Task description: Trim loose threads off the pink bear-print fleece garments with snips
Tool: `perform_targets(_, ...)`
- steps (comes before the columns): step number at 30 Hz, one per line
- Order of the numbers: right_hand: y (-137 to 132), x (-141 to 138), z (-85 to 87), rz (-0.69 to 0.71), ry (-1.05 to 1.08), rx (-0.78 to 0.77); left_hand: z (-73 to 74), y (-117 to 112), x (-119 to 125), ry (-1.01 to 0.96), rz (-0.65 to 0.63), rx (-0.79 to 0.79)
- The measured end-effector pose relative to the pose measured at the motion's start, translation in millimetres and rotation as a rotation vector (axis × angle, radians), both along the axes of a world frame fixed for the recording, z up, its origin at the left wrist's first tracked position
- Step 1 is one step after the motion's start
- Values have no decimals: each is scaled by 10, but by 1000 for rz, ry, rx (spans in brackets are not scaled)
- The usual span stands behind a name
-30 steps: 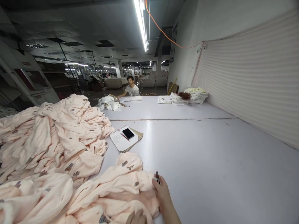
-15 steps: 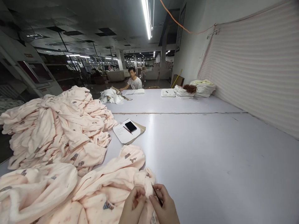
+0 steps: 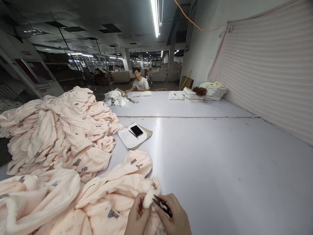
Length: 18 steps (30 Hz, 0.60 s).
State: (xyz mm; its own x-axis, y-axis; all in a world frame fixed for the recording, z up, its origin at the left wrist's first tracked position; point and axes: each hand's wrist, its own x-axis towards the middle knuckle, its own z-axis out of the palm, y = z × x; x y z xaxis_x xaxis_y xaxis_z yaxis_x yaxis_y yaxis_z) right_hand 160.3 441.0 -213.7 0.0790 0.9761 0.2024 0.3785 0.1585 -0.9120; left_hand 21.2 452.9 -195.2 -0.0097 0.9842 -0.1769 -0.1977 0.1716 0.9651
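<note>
A pale pink fleece garment (image 3: 114, 192) with small printed motifs lies at the near edge of the white table (image 3: 220, 156). My left hand (image 3: 137, 218) pinches a raised fold of that garment between thumb and fingers. My right hand (image 3: 174, 218) is closed round small black thread snips (image 3: 161, 205), whose blades point left at the pinched fold and touch it or nearly so. Both hands sit at the bottom centre of the view, close together.
A large heap of the same pink garments (image 3: 56, 130) fills the left side. Papers with a black phone (image 3: 136, 131) and a red pen lie beyond. Far off, a person (image 3: 140, 84) sits at the table near white cloth; folded stacks (image 3: 205, 93) stand by the right wall.
My left hand came up and pinched a fold of the garment. My right hand turned the snips from pointing up to pointing left at that fold. The view shifted slightly.
</note>
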Motion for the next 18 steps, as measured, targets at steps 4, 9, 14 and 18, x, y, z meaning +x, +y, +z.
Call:
perform_targets(4,50,-8,21,14,-88,13,30,-24,10,22,-35,5)
perform_targets(9,105,32,113,40,-99,-18,43,-19,-6,91,-43,21)
perform_targets(14,57,74,66,17,-75,-12,39,-23,-14,131,-42,36)
perform_targets(18,47,43,42,12,-45,28,34,-41,-13,217,-87,32)
